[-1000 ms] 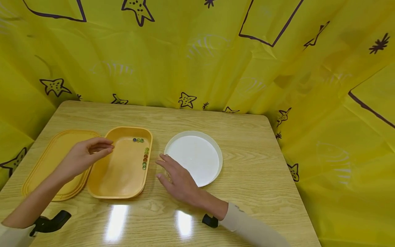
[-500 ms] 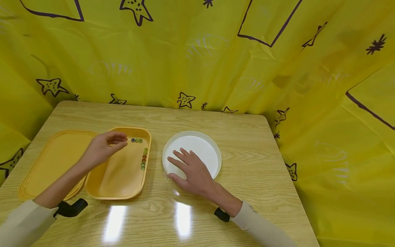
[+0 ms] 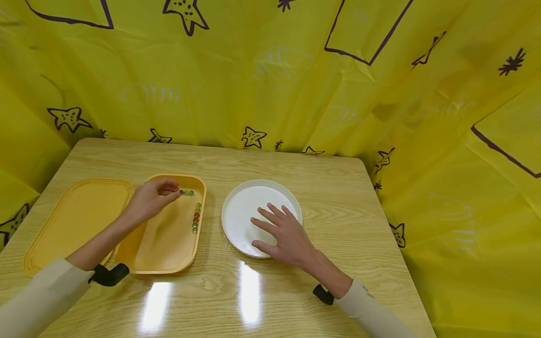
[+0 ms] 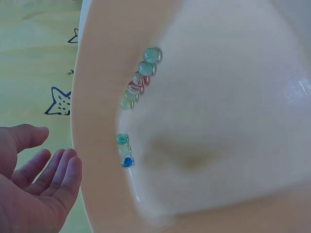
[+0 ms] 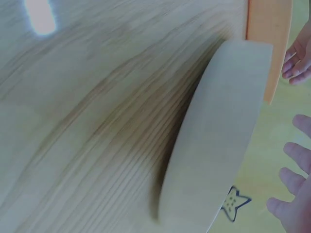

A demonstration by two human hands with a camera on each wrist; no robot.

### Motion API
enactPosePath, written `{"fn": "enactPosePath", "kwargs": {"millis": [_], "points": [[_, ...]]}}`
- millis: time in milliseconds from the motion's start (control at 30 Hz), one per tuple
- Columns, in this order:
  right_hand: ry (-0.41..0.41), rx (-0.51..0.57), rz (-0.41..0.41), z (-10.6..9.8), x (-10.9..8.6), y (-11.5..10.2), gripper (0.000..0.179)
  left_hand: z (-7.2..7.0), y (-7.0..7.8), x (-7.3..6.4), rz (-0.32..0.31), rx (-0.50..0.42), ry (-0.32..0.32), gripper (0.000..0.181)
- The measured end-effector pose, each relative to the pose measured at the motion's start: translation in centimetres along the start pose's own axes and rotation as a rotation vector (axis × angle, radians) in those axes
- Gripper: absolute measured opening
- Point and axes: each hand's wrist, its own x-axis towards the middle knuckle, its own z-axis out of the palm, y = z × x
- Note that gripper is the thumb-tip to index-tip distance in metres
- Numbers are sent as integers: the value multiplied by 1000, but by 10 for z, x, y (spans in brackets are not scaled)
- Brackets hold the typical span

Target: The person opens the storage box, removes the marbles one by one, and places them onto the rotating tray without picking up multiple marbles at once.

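Left of centre, a yellow box (image 3: 165,246) is lying with its long axis running bottom to top, marbles (image 3: 196,219) lining its upper and right walls; above it the left hand (image 3: 152,199) is hovering, thumb narrowly parted from fingers, holding nothing visible. At centre, the right hand (image 3: 287,238) is hovering, fingers spread wide, over a white dish (image 3: 240,213); a wood-grain table (image 3: 342,225) is bearing all, a yellow curtain (image 3: 279,98) filling the upper frame.

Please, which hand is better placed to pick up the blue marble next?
Probably the left grip: it hangs close to the blue marble, above the orange tub, and appears to hold nothing. The right grip is spread above the white dish, farther away.
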Motion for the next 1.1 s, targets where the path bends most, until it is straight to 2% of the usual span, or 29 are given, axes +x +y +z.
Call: {"fn": "enactPosePath", "kwargs": {"millis": [300, 467, 733, 1100], "points": [[21, -29, -18, -6, -21, 19, 69, 6, -6, 11, 7, 46, 33, 34], [14, -40, -35, -6, -31, 29, 70, 9, -11, 17, -10, 48, 33, 34], [-25, 4, -54, -5, -46, 41, 69, 12, -19, 22, -25, 62, 37, 34], [-73, -26, -90, -4, -57, 52, 62, 17, -26, 25, -60, 130, 34, 35]]}}
